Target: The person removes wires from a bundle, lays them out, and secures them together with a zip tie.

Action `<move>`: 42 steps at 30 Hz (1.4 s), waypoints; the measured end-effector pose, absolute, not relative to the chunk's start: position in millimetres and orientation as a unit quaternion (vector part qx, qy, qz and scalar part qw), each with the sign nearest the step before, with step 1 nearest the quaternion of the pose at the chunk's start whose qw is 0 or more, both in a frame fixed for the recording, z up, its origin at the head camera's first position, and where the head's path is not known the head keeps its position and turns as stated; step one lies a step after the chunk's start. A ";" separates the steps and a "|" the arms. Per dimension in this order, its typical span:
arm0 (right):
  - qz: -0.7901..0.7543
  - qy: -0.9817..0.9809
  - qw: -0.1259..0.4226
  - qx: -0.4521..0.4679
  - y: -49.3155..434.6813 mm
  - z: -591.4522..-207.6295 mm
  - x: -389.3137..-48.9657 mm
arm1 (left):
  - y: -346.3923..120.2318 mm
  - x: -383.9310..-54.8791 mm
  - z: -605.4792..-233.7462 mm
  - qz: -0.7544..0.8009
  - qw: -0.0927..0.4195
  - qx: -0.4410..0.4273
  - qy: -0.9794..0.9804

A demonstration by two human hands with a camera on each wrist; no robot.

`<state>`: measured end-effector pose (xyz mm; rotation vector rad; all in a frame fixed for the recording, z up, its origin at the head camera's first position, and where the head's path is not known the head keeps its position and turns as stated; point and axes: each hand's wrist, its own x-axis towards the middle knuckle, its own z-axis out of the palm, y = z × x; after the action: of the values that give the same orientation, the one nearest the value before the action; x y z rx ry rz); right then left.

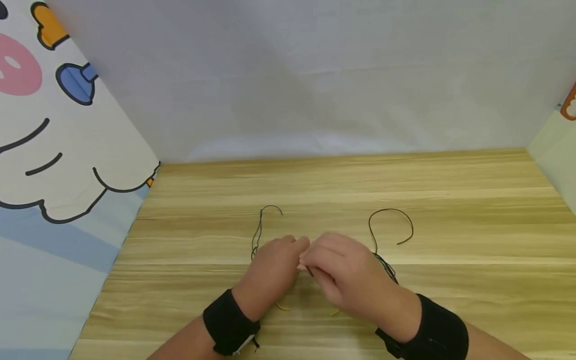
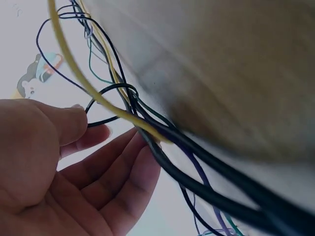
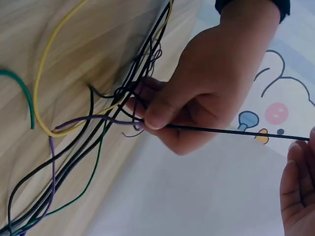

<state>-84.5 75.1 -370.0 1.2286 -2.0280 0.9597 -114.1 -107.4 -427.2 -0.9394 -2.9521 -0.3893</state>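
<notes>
In the head view, my left hand [image 1: 275, 265] and right hand [image 1: 348, 275] are close together above the table, fingertips nearly meeting. A bundle of thin wires runs beneath them, mostly hidden there. The left wrist view has my left thumb and forefinger pinching a loop of black wire [image 2: 110, 87] beside the bundle. From those fingers the black wire [image 3: 236, 131] stretches straight across to my right hand [image 3: 298, 184], which pinches it at the edge of the right wrist view. Yellow [image 3: 44, 54], purple [image 3: 88, 118] and green wires [image 3: 86, 189] lie around the loop.
Loose wire ends curl out on the wood-grain table [image 1: 472, 225]: one beyond the left hand [image 1: 261, 220], another past the right [image 1: 390, 209]. A pale wall [image 1: 315, 100] rises behind, and a cartoon-printed panel [image 1: 76, 150] borders the left.
</notes>
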 end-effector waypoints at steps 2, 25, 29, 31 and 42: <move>0.359 -0.750 0.297 0.470 73.8 -367.1 -81.5 | -107.7 -115.3 -429.5 -0.123 0.005 -0.309 -0.943; 0.427 -0.777 0.271 0.376 78.5 -341.1 -88.7 | -103.5 -126.6 -432.8 -0.038 -0.038 -0.288 -0.956; 0.453 -0.818 0.201 0.292 82.0 -337.2 -99.6 | -101.8 -132.3 -431.1 -0.025 -0.074 -0.270 -0.960; 0.463 -0.829 0.174 0.261 82.7 -336.0 -103.1 | -102.3 -133.9 -430.7 -0.040 -0.089 -0.260 -0.961; 0.448 -0.808 0.236 0.300 82.8 -340.4 -105.8 | -102.2 -135.8 -431.8 -0.060 -0.095 -0.270 -0.956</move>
<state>-105.8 82.8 -340.4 0.8226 -2.2170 1.2290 -135.8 -102.2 -431.8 -0.9049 -3.2002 -0.1998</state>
